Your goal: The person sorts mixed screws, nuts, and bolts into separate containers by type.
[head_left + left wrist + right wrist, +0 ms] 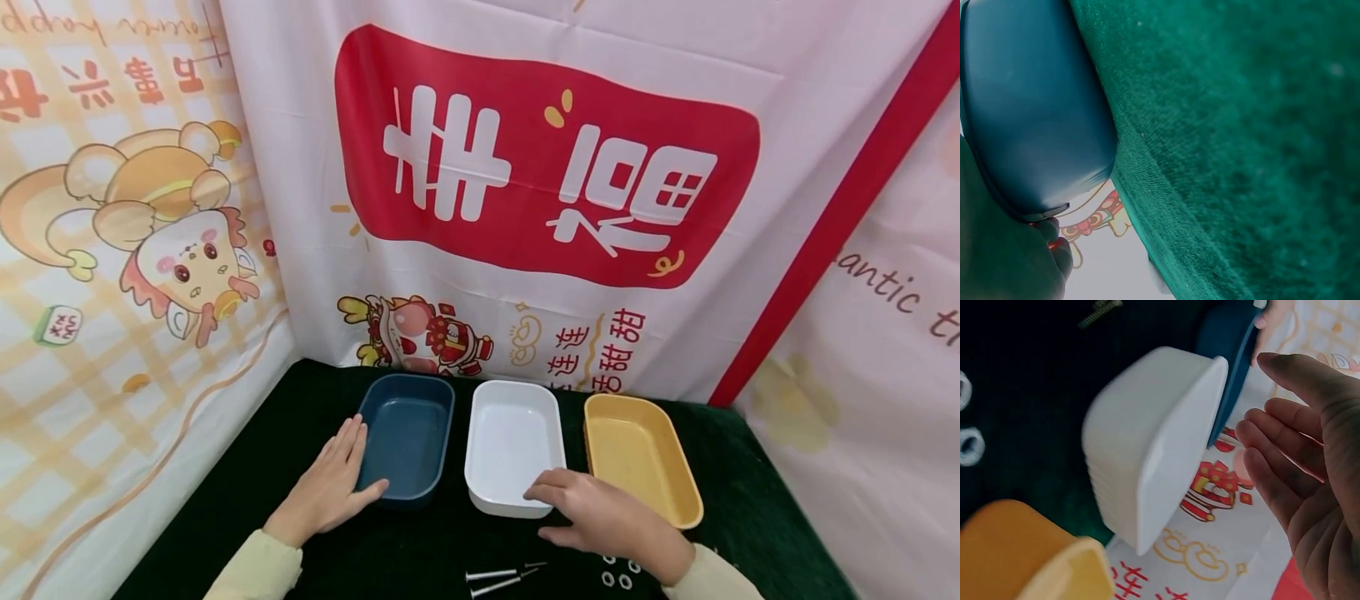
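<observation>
My left hand [330, 477] rests along the left rim of a dark blue tray [408, 429], fingers straight and thumb at the near corner. In the left wrist view the same hand [1007, 250] lies against the tray's edge. Over the near right corner of a white tray [510, 442] hovers my right hand [600, 517], fingers loosely bent around nothing. From the right wrist, that palm [1322, 481] appears apart from the white tray [1147, 431]. A yellow tray [645, 458] stands to the right, its near left part hidden by the right hand.
Several metal screws [491, 575] lie near the front of the dark green cloth [352, 567]. Several hex nuts [609, 579] sit beneath the right forearm, partly covered. Printed fabric [307, 167] hangs behind the trays and on both sides.
</observation>
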A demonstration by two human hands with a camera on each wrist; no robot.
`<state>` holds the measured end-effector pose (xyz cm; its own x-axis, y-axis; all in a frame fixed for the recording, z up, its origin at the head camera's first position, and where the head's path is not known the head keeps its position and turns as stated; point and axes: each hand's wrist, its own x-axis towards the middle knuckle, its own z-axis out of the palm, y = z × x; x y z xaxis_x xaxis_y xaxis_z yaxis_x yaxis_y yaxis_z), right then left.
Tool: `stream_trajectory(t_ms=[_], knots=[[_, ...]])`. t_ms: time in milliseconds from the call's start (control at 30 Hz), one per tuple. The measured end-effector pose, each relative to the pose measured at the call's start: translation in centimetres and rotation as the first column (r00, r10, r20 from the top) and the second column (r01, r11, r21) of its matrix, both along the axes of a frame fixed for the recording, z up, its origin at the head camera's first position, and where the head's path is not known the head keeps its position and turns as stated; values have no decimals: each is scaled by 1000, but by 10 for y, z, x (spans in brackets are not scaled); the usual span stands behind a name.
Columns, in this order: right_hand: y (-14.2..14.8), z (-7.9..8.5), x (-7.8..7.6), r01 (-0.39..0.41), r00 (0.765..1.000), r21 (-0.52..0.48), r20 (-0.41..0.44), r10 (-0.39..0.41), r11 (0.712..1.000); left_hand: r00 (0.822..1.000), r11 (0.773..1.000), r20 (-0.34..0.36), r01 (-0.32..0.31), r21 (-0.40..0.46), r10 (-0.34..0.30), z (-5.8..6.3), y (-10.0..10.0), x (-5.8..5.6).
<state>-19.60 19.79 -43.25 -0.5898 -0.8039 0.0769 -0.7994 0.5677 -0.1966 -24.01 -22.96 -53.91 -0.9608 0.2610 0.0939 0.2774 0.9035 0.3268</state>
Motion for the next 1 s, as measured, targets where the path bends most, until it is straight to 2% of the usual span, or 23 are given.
stream_trajectory(t_ms=[233,500,700,867,1000], knots=[[9,-29,6,-31,996,-41,87,35,999,1000,1000,-3,4,-7,-4,1,0,-1],[15,-58,7,48,971,-1,232,-47,999,1000,1000,-1,-11,-15,11,0,-1,0],[17,-80,4,101,948,39,300,-108,994,1000,1000,5,-13,-17,13,0,0,0],[19,-90,0,129,937,72,318,-145,989,1000,1000,-1,-14,-16,14,0,0,0],[21,-94,-1,98,950,65,291,-113,993,1000,1000,5,-13,-16,13,0,0,-1]])
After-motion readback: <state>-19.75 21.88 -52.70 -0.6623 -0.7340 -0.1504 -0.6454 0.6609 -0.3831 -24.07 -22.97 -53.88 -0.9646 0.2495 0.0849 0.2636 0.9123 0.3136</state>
